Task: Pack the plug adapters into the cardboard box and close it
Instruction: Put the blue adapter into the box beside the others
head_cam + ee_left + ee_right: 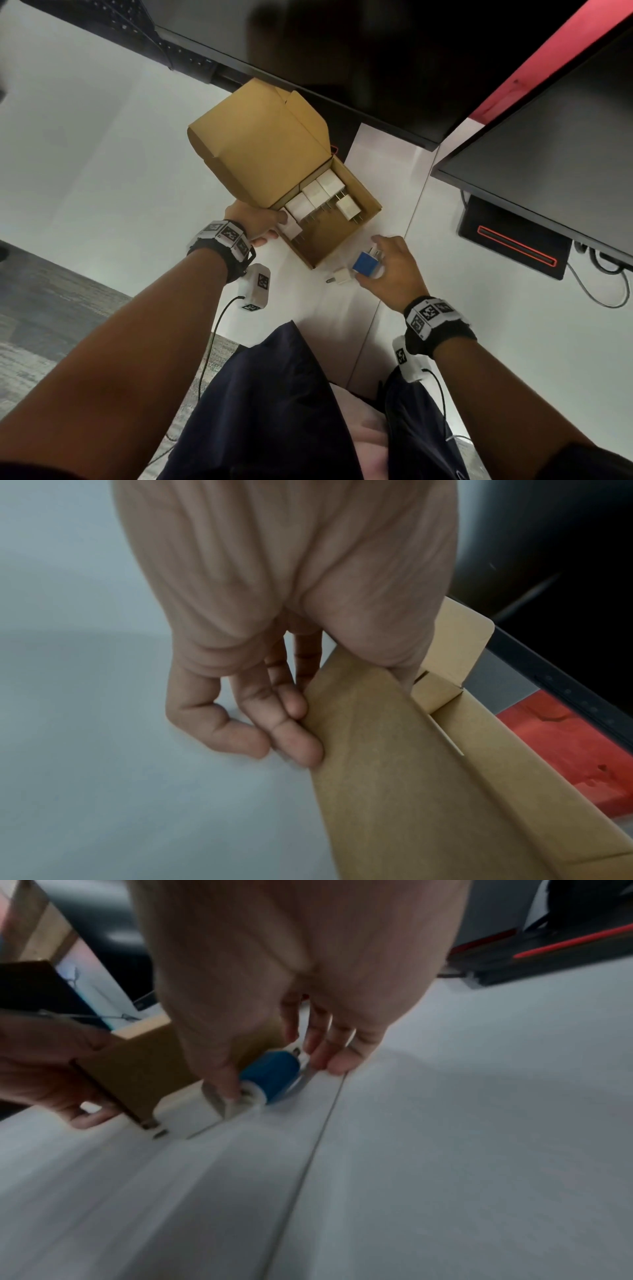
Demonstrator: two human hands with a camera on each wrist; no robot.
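Note:
The cardboard box [368, 213] stands open on the white table, its lid [260, 144] raised toward the back left. Several white plug adapters [313, 195] lie in a row along its left side, prongs pointing right. My left hand [270, 226] pinches the box's near left wall [394, 764], fingers [298, 739] outside and thumb over the rim. Just right of the box's front corner, my right hand [376, 262] grips a blue adapter [364, 264], seen blurred between thumb and fingers [327, 1058] in the right wrist view. One more white adapter [339, 277] lies on the table beside it.
Two dark monitors hang over the back of the table; a black stand with a red stripe [513, 246] and cables sit at the right. A seam [397, 274] runs down the tabletop. The table's front edge and grey carpet [51, 308] lie near left.

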